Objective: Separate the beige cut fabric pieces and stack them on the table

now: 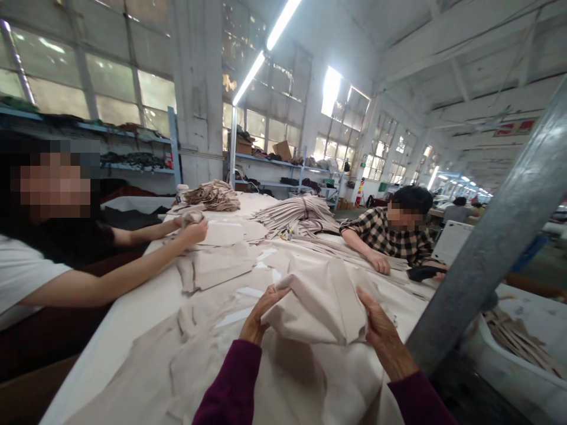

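Between my two hands a beige piece of fabric (316, 304) is lifted off the table, sagging and folded in the middle. My left hand (266, 308) grips its left edge, thumb on top. On the other side my right hand (376, 321) is closed on the right edge, with the fingers partly hidden behind the cloth. More beige fabric (292, 378) lies beneath and in front of me. Flat cut pieces (217, 268) and white strips (237, 313) lie to the left of my left hand.
A person at left handles a small beige piece (192, 218). Another, in a checked shirt (376, 227), works across the table at right. Bundled fabric strips (296, 213) and a stack (212, 195) lie farther back. A metal post (496, 218) and a white bin (509, 348) stand at right.
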The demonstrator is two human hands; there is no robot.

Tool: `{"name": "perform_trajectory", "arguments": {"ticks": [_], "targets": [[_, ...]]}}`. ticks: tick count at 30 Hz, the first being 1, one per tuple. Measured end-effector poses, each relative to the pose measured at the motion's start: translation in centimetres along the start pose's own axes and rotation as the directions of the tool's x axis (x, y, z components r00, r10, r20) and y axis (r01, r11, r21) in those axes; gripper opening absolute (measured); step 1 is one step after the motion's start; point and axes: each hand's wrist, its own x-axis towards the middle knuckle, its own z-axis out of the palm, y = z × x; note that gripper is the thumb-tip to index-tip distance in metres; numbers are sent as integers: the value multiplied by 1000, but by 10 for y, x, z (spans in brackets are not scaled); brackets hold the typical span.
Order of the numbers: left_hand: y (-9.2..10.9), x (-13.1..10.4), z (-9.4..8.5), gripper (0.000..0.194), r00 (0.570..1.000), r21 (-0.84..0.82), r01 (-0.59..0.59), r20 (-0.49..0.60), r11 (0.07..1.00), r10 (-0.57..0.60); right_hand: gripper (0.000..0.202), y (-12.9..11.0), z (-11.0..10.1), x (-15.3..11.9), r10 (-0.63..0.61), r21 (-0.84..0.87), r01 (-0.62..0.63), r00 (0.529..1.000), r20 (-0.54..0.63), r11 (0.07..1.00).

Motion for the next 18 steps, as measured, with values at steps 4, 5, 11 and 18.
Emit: {"name": "perform_trajectory", "arguments": {"ticks": [4,5,11,18], "targets": [[-5,1,-1,39,1000,5,-1,-29,1000,1,27,20,-13,9,-164,-577,119,986,-27,808],[-7,2,-2,39,1000,7,-1,-29,1000,1,20,27,-17,12,-224,-670,130,973,-56,731],[-24,10,-5,41,1000,29,12,-30,1000,-11,22,57,-37,23,-309,-773,69,936,-168,630],[-27,9,-12,30,988,27,-12,-152,1000,16,32,71,-38,5,-80,-596,37,996,-46,802]]}}
